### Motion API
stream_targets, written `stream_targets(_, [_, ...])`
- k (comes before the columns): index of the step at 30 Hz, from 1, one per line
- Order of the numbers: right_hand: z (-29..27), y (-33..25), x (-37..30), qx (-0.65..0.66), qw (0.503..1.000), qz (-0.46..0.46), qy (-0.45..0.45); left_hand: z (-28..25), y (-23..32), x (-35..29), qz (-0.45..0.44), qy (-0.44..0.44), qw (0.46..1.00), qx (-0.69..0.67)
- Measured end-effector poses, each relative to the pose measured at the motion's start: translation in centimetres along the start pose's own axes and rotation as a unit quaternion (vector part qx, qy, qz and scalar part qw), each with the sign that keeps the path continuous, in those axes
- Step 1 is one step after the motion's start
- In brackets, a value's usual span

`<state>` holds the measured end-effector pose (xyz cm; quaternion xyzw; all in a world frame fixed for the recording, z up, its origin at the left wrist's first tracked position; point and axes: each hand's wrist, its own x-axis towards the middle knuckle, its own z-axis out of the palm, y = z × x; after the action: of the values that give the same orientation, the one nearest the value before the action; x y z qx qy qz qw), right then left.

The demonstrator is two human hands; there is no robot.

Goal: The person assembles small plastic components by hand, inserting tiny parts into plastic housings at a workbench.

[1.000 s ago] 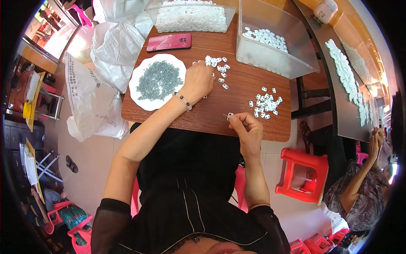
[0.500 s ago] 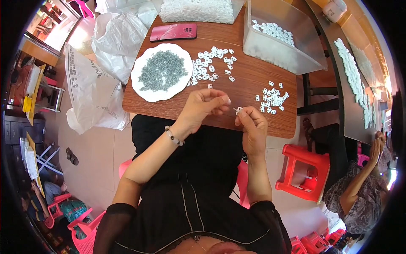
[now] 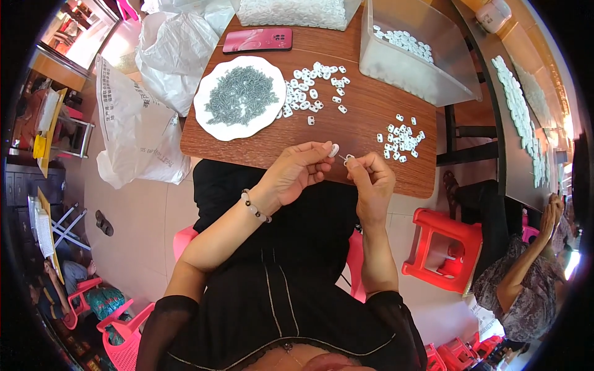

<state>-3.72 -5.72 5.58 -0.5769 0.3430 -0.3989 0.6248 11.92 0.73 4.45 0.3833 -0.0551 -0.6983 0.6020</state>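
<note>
Above the table's near edge, my left hand [image 3: 298, 174] pinches a small white oval plastic piece [image 3: 334, 150] between thumb and fingertips. Facing it closely, my right hand [image 3: 374, 185] grips a small white plastic part [image 3: 348, 159]. A thin metal pin [image 3: 341, 156] sticks out of that part toward the left piece; whether the two touch I cannot tell. Beyond my left hand, a white scalloped plate [image 3: 206, 127] carries a heap of small grey metal pins [image 3: 240, 96]. White two-hole pieces [image 3: 303, 93] lie scattered beside the plate, and another cluster of white parts [image 3: 401, 141] lies at the right.
A pink phone [image 3: 257, 40] lies behind the plate. Clear plastic bins [image 3: 427, 83] of white pieces stand at the table's far side. White sacks [image 3: 139, 133] are on the left, a red stool [image 3: 442, 247] on the right. Another person [image 3: 526, 284] sits at the right-hand table.
A white oval piece now shows at my left fingertips, where it was barely visible before. My left hand has turned slightly; my right hand stays nearly in place.
</note>
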Motion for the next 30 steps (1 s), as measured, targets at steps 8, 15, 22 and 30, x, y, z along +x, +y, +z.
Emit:
stream_targets(8, [-0.03, 0.51, 0.10, -0.017, 1.000, -0.019, 0.009, 0.29, -0.50, -0.10, 0.028, 0.009, 0.999, 0.019])
stream_targets(15, [0.03, 0.59, 0.16, -0.044, 0.999, -0.021, 0.012, 0.35, -0.74, -0.17, 0.032, 0.012, 0.999, 0.021])
stream_targets(22, [0.05, 0.78, 0.02, -0.046, 0.999, -0.025, 0.010, 0.21, -0.74, -0.16, 0.028, 0.011, 0.999, 0.015])
stream_targets(30, [0.35, 0.64, 0.03, -0.062, 0.997, -0.038, 0.014, 0.18, -1.08, -0.15, 0.081, 0.032, 0.994, 0.070])
